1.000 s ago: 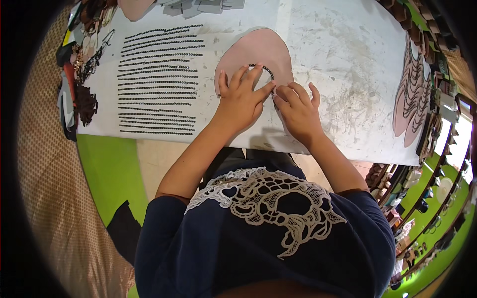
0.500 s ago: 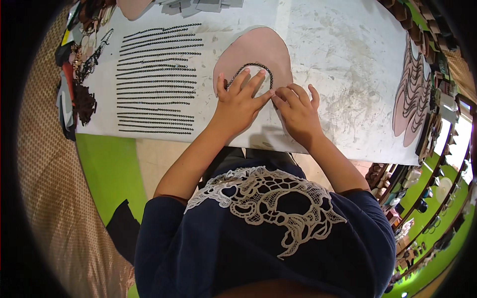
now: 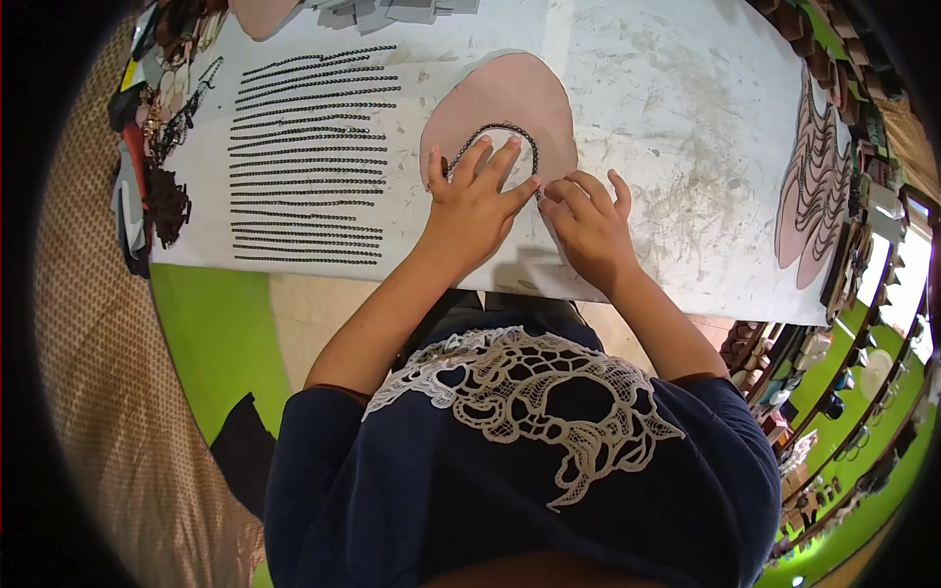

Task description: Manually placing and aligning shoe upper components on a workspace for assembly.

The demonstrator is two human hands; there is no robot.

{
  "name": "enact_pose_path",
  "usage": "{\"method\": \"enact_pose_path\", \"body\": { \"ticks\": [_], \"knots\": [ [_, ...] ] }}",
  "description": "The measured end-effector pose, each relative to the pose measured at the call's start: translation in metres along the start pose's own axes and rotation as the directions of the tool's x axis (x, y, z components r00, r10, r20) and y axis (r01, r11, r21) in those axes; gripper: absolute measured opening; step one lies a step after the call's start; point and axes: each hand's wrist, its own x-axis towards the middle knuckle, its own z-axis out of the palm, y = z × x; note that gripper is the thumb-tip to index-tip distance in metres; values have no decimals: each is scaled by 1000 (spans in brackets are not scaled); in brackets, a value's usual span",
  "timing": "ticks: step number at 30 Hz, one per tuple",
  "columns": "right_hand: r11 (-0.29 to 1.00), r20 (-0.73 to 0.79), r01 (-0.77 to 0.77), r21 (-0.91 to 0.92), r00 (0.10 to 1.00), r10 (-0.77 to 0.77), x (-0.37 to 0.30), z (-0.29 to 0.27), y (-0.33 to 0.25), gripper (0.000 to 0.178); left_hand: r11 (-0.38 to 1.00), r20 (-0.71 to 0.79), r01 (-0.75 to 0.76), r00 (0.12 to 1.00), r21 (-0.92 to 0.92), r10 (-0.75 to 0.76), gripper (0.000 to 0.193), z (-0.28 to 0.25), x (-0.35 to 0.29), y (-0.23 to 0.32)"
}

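Observation:
A pink, rounded flat piece (image 3: 498, 93) like a sandal upper lies on the white table, with a curved opening on its near side. A dark beaded strip (image 3: 505, 124) follows the edge of that opening in an arch. My left hand (image 3: 469, 201) is spread over the opening and the piece, fingertips just inside the arch and thumb on the strip's right side. Beside that thumb, my right hand (image 3: 588, 220) pinches at the strip's lower right end; its little finger is raised. Both palms hide the near part of the piece.
Several dark beaded strips (image 3: 309, 165) lie in rows on the left. Grey pieces (image 3: 397, 12) and another pink piece (image 3: 263, 18) sit at the far edge. Beaded pink pieces (image 3: 812, 186) are stacked at the right. Trims and scraps (image 3: 167, 201) crowd the table's left edge.
My right fingertips have shifted slightly away from my left thumb, and a bit of the strip's end shows between them. My left hand stays almost still.

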Motion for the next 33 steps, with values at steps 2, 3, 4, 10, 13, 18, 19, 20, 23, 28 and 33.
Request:
{"method": "enact_pose_path", "body": {
  "ticks": [2, 3, 4, 10, 13, 18, 19, 20, 23, 28, 33],
  "knots": [
    [1000, 8, 0, -13, 1000, 0, 0, -2, -1, 12, 1000, 21, 11, 1000, -12, -11, 32, -3, 2, 2],
    [1000, 14, -1, -28, 1000, 1, 0, -3, -2, 13, 1000, 41, 22, 999, -23, -21, 33, -4, 2, 2],
    [1000, 15, 0, -28, 1000, 0, 0, -4, -2, 13, 999, 40, 22, 999, -23, -22, 33, -4, 2, 2],
    [997, 42, 17, -81, 999, -14, -9, -4, -6, 21, 999, 52, 24, 998, -32, -23, 35, -4, 0, 1],
    [973, 121, 29, -227, 993, -2, -20, -4, -13, 33, 999, 85, 17, 996, -29, -14, 40, -4, 0, 0],
    [988, 120, -52, -147, 990, 70, -33, 0, -15, 61, 999, 51, 19, 999, -48, -17, 37, -6, 0, 1],
    [987, 115, -52, -150, 991, 69, -32, -3, -14, 61, 999, 46, 16, 999, -46, -14, 37, -8, 1, 0],
    [991, 165, -85, -105, 981, 102, -30, -5, -14, 58, 998, 63, 18, 998, -62, -15, 37, -11, 0, -1],
    [989, 178, -134, 66, 977, 120, -28, -10, 3, 50, 996, 68, 58, 996, -67, -54, 37, -23, -2, -6],
    [740, 120, -326, 588, 940, 319, -27, -5, 14, 35, 979, 9, 203, 979, -2, -203, 37, -34, -17, -35],
    [965, 142, -153, 214, 982, 124, -22, -17, -4, 47, 960, -10, 266, 964, 89, -266, 37, -42, -44, -49]
  ]
}}
